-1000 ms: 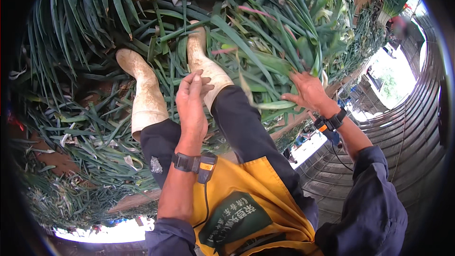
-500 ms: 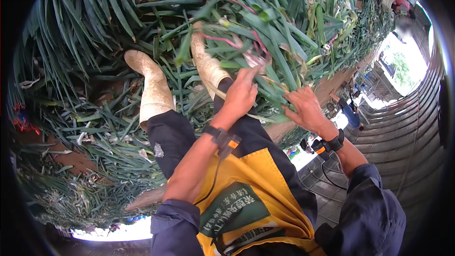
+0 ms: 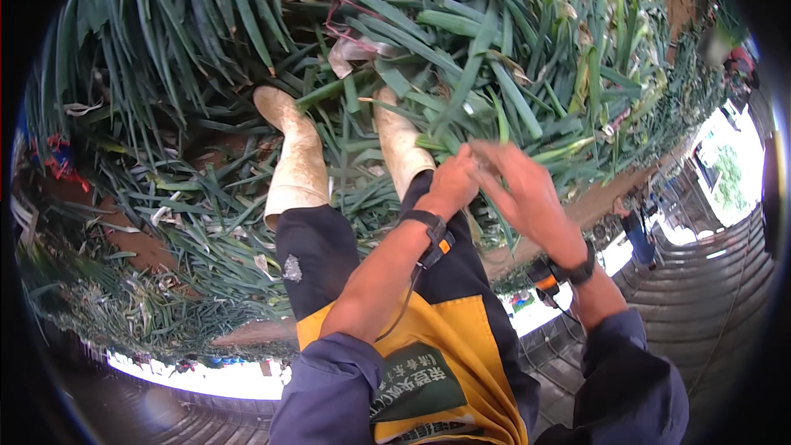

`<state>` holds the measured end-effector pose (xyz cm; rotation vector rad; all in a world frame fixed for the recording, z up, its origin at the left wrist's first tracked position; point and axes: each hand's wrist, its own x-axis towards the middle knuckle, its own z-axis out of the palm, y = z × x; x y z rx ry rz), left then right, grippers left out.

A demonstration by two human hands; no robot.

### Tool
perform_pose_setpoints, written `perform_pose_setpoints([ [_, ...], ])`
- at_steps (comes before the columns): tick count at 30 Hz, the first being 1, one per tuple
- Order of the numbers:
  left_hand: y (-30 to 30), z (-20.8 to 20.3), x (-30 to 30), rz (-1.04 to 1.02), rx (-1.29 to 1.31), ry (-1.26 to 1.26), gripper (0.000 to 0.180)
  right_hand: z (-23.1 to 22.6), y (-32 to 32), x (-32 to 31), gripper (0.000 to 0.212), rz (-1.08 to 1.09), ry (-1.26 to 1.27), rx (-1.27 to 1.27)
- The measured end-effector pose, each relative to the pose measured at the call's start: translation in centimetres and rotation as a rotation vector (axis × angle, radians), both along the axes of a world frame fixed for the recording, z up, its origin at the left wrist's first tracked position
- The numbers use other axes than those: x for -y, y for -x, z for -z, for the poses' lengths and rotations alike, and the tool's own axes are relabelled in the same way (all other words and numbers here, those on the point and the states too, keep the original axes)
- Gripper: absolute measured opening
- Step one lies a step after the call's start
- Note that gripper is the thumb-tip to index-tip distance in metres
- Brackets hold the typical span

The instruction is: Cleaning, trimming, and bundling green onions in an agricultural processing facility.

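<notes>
Over my right knee my two hands meet. My left hand [image 3: 455, 185] is closed in a fist, and what it grips, if anything, is hidden. Beside it my right hand [image 3: 526, 191] has its fingers stretched out toward the left one, slightly blurred, with the tips at the left hand's knuckles. Cut green onion leaves [image 3: 527, 107] lie just beyond both hands. On top of the leaves, farther off, is a pinkish-white strip [image 3: 353, 51] with thin red string.
My white boots [image 3: 298, 165] stand among loose leaves. Long green onion tops [image 3: 156, 25] hang in a dense mass at the far left. A red-and-blue tangle [image 3: 62, 161] lies at the left edge. Bare brown ground [image 3: 136, 239] shows there too. A person [image 3: 638, 235] is at the right.
My right hand has come off the leaves and moved left to my left hand. The pinkish strip with red string, earlier by my left hand, now lies farther away on the leaves.
</notes>
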<state>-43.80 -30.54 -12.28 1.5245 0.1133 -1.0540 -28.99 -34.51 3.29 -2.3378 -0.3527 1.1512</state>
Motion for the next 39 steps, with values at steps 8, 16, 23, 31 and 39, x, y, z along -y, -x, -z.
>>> perform_pose_setpoints([
  [8,-1.3,-1.5,0.2,-0.029,-0.140,0.122,0.043,25.3,-3.6,-10.5,0.037,-0.233,0.083,0.056],
  [16,-0.7,-0.7,-2.7,-0.460,-0.007,0.349,0.031,35.7,-5.0,-12.7,0.050,-0.129,0.293,-0.217],
  [23,-0.8,-4.9,-5.9,-0.249,0.056,0.289,0.022,27.4,0.9,-10.3,0.023,-0.316,-0.194,-0.354],
  [31,5.0,-6.8,-16.6,-0.233,0.141,-0.061,0.033,1.2,-2.2,-17.0,0.015,-0.020,-0.725,-0.254],
  [39,-0.3,-17.2,-30.6,-1.253,-0.589,0.556,0.046,-7.4,2.0,-19.2,0.021,0.182,-0.198,-0.349],
])
